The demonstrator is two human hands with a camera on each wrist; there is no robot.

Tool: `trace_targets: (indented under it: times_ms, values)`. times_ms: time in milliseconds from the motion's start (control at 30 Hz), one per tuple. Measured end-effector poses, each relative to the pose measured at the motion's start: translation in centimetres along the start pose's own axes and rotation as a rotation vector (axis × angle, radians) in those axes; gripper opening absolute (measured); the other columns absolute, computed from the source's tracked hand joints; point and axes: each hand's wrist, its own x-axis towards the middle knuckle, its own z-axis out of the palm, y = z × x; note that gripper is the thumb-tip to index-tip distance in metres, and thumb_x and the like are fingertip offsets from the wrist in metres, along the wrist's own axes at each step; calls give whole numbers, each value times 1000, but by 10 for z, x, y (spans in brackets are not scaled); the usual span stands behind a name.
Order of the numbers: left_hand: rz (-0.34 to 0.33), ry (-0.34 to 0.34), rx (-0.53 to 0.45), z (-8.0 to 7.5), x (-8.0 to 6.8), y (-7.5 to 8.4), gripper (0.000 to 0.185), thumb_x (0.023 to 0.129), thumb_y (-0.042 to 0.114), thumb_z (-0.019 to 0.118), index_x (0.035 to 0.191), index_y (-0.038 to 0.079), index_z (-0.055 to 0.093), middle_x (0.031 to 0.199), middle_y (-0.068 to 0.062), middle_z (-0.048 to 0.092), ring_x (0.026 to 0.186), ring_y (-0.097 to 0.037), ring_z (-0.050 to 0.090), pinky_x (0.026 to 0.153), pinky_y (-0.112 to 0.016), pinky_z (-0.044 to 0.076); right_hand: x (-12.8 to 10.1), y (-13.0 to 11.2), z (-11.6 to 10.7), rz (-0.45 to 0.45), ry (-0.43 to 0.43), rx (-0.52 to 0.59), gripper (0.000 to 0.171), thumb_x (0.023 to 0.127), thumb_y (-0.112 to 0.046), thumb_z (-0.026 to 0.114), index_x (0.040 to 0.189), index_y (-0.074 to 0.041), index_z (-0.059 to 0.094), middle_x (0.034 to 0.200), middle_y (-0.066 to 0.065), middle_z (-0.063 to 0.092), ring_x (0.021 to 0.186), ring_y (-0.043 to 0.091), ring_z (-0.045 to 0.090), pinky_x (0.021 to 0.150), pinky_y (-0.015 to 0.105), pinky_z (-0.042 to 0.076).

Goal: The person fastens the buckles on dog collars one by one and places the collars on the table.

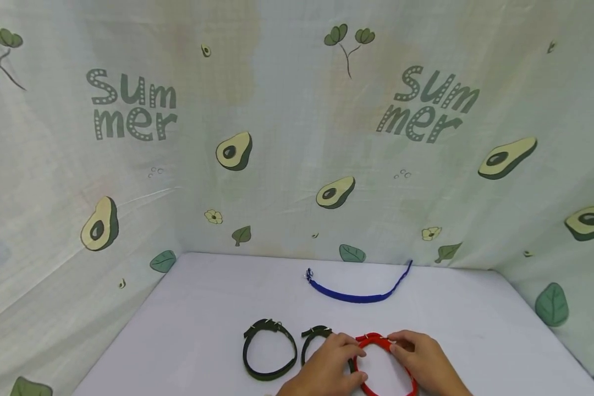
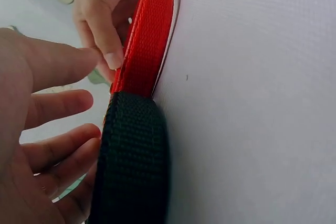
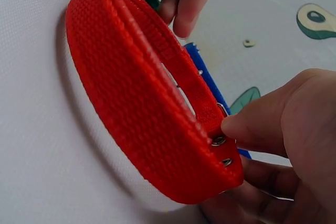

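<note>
A red buckled collar (image 1: pixel 374 336) with metal eyelets stands on its edge as a loop on the white table. My right hand (image 1: pixel 422 358) pinches its strap beside the eyelets, thumb on top and fingers beneath, as the right wrist view shows. At the loop's other side is my left hand (image 1: pixel 329 367), fingers apart and loosely bent, the fingertips close to the red strap. Partly hidden behind that hand, a dark green collar (image 1: pixel 317 330) is looped up against the red one. In the left wrist view, the green strap (image 2: pixel 134 156) passes in front of the left fingers.
Left of the hands lies another dark green collar (image 1: pixel 269 377), buckled into a ring. Farther back, a blue collar (image 1: pixel 356 298) stretches out unfastened in a shallow curve. A printed cloth (image 1: pixel 287 99) with avocados hangs behind and beside the white table (image 1: pixel 193 308).
</note>
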Motion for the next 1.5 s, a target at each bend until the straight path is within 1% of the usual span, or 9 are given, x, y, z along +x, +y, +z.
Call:
trace_targets:
  times_ms: [233,400,500,600,867,1067,1200,1333,1500]
  values:
    - [19,115,-39,-11,-2,-1,21,94,37,71,111,26,74,111,20,58,105,1,52,89,-26,51,6,-3,-2,-3,16,-15,19,94,-20,69,105,-6,74,91,-2,70,81,14,62,74,37,57]
    - [18,193,-145,-22,-1,-2,16,95,30,70,108,22,75,103,19,61,91,2,56,75,-21,50,12,-9,-13,-10,0,-9,23,96,-21,65,110,-5,72,85,-2,66,75,15,59,65,33,52]
    - [41,233,-155,-28,1,-5,15,95,25,70,107,18,76,96,17,63,85,2,57,70,-18,49,18,-14,-17,-30,-10,4,24,96,-21,64,112,-5,72,81,0,63,71,17,57,59,32,50]
    - [43,260,-96,-36,3,-12,15,95,23,70,105,16,76,89,19,62,81,3,56,68,-18,48,25,-16,-19,-49,-6,2,23,97,-19,63,111,-4,71,77,2,61,68,18,56,56,32,49]
    - [-103,367,210,-53,15,-28,11,92,26,72,96,18,76,77,14,64,68,-1,56,54,-24,43,50,-4,-27,-23,65,-23,27,98,-20,59,107,2,70,73,1,62,64,17,57,56,32,48]
    - [-95,301,395,-64,19,-38,17,92,30,71,101,16,77,79,9,66,69,-5,59,55,-27,47,62,-1,-28,-3,131,-35,27,95,-18,57,104,5,69,69,2,61,63,17,56,57,32,45]
    - [-45,249,520,-69,24,-42,21,91,33,72,104,17,76,88,4,71,79,-11,66,61,-30,53,71,-5,-26,-21,175,-44,27,94,-18,58,106,5,68,81,9,66,72,22,58,61,35,47]
    - [-28,238,543,-71,32,-43,21,91,32,72,105,17,77,93,3,73,85,-14,69,65,-32,54,83,-6,-23,-39,220,-49,29,93,-17,60,110,5,66,101,22,68,87,30,63,72,45,51]
    - [-97,161,494,-68,41,-42,27,92,35,72,112,17,75,103,3,73,96,-15,68,75,-35,56,93,-3,-21,-19,219,-69,35,90,-16,60,114,8,62,106,27,66,92,36,62,78,50,50]
